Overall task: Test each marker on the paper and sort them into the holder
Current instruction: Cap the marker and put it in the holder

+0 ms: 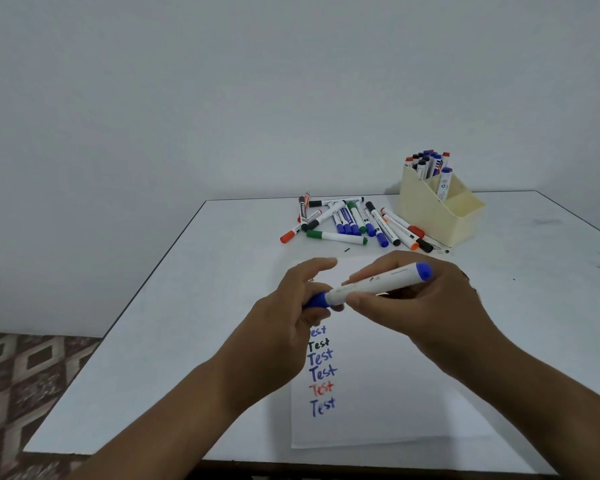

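A white marker (374, 284) with a blue cap and blue end hangs above the paper (378, 393). My right hand (426, 303) grips its barrel, and my left hand (291, 306) pinches the blue cap (317, 301) at its left end. The cap still sits on the barrel. The paper carries several "Test" words in blue, green and red. A pile of loose markers (350, 220) lies at the back of the table. The cream holder (440, 209) at the back right has several markers standing in its rear compartments.
The white table (153, 341) ends at a dark edge on the left, above a patterned floor (21, 375). A plain wall rises behind the table. A small dark speck (347, 250) lies between the pile and the paper.
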`<state>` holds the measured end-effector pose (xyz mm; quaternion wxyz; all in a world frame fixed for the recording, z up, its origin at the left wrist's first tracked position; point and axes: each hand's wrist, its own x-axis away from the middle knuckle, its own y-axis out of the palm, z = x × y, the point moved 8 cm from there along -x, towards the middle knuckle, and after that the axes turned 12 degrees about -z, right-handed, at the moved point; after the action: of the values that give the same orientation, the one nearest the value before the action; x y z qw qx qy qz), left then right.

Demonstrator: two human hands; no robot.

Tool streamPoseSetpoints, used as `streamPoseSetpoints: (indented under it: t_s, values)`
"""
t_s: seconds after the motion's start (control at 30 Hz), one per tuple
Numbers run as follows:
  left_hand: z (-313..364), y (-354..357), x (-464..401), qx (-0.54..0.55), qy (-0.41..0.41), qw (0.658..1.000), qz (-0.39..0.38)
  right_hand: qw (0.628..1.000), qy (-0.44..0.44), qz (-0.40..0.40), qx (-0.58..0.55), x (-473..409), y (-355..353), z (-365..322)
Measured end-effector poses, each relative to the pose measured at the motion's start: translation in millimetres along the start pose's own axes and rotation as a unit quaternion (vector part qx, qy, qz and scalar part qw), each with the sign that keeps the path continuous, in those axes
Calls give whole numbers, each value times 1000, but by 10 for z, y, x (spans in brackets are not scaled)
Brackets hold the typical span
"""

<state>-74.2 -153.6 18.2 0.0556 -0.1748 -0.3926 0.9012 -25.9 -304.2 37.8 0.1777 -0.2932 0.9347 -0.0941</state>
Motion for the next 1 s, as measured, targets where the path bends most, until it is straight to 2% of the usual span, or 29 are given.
streamPoseSetpoints:
  t_s: [0.23,0.37,0.5,0.6,0.67,0.77,0.87,1.0]
  values:
    - [27,100,-36,-15,2,999,-29,998,24,10,-58,32,33,218]
    - [-1,103,-86,-17,5,1000,-25,998,19,16,-52,35,19,258]
    - [-33,85,-180,-36,4,999,-21,998,39,-22,-47,-8,-106,342]
    - [-85,44,-286,-64,12,997,-33,995,27,-52,80,-31,-273,312]
    - [-142,35,-368,-86,18,995,-38,973,5,-46,225,-51,-343,276]
    - [-273,58,-539,-102,-2,994,-31,938,-12,-18,345,-82,-419,322]
    - [-512,129,-707,-113,-48,991,-44,910,8,25,415,-131,-552,502]
    - [-888,325,-917,-205,-98,966,-123,880,108,130,443,-144,-1077,934]
